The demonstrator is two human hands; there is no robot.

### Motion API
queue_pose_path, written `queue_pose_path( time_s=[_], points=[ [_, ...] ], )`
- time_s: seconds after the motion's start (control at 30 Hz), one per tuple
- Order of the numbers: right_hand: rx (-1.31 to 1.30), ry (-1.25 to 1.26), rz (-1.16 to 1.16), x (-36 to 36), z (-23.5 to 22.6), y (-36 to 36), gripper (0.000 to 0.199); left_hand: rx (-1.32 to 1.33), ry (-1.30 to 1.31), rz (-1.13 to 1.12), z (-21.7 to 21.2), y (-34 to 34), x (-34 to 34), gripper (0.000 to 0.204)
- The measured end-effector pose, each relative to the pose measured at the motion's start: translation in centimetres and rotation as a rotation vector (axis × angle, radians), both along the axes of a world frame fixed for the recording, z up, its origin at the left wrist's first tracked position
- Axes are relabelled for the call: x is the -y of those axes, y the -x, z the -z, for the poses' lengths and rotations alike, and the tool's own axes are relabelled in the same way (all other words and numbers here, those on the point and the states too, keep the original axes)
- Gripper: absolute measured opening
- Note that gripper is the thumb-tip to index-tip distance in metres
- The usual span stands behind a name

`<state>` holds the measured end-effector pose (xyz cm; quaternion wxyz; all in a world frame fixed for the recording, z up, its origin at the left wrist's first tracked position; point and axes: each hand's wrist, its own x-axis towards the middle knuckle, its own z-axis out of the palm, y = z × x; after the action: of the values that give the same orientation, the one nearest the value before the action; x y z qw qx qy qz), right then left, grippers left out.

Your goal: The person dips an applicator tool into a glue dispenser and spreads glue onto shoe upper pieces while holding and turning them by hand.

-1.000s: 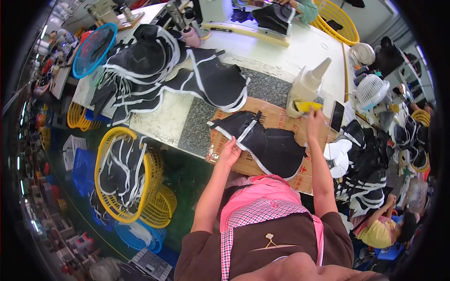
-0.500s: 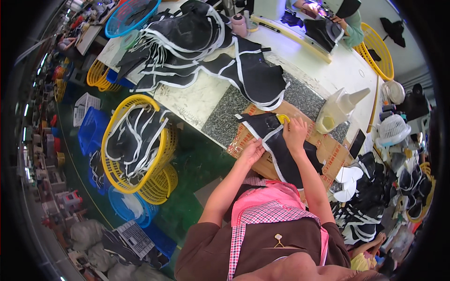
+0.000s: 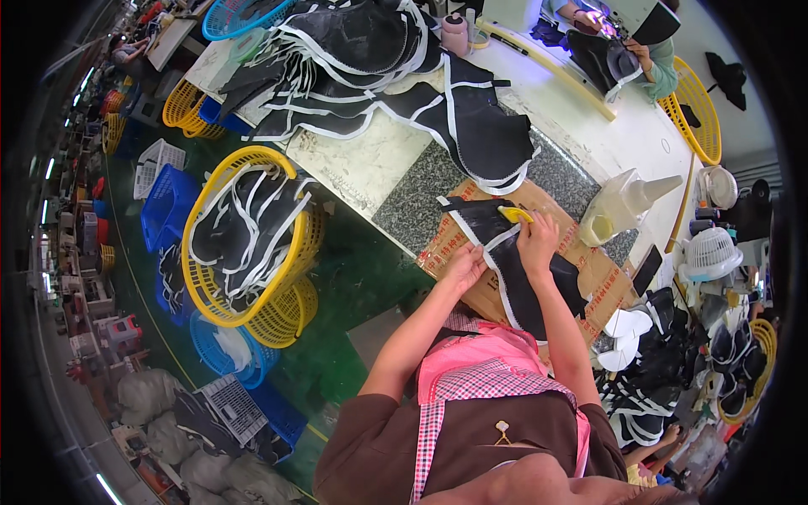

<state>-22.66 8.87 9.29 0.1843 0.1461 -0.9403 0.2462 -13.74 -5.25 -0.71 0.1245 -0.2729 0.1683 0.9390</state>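
Note:
A black shoe-upper piece with white edging [image 3: 520,296] lies flat on a sheet of cardboard [image 3: 438,250] in front of me. Its left white edge is pinched between the thumb and fingers of my left hand [image 3: 465,267]. My right hand [image 3: 538,240] grips a small yellow scraper [image 3: 515,215], whose blade rests at the upper part of the piece, near its white strip. Part of the scraper is hidden behind my fingers. To the right of that hand stands a translucent plastic bottle [image 3: 613,210] with a pointed spout and yellowish liquid at its bottom.
More white-edged black pieces [image 3: 492,139] are heaped at the table's far left. A yellow basket [image 3: 194,269] of such pieces stands left of the table. At far right, a co-worker's hand [image 3: 641,55] works on a black piece. White and black pieces [image 3: 627,332] lie at right.
The whole view has shifted slightly. The yellow scraper now sits flatter and a little lower on the black piece, moved by my right hand. My left hand keeps its pinch on the edge.

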Motion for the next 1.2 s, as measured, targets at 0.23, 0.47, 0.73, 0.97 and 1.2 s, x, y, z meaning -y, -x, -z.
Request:
queue_pose_path(
  time_s=[0.23,0.47,0.73,0.97,1.2],
  points=[
    [0.287,0.036,-0.581,0.2,-1.9,4.6,0.010,-0.104,-0.027,0.014,0.3,-0.5,0.2,0.031],
    [0.520,0.079,-0.821,-4.0,-4.0,5.5,0.009,-0.061,0.093,0.000,-1.8,-0.3,-0.3,0.041],
    [0.260,-0.082,-0.258,-4.9,-0.7,4.6,0.017,-0.024,0.231,0.013,-0.9,-0.1,-0.7,0.039],
    [0.210,0.165,-0.344,-7.0,-0.9,-3.2,0.006,-0.042,0.225,0.020,-0.3,-0.1,-1.1,0.037],
    [0.146,0.357,0.157,-16.5,-2.6,-3.4,0.012,-0.096,0.200,-0.059,1.5,0.7,-0.7,0.045]
  ],
)
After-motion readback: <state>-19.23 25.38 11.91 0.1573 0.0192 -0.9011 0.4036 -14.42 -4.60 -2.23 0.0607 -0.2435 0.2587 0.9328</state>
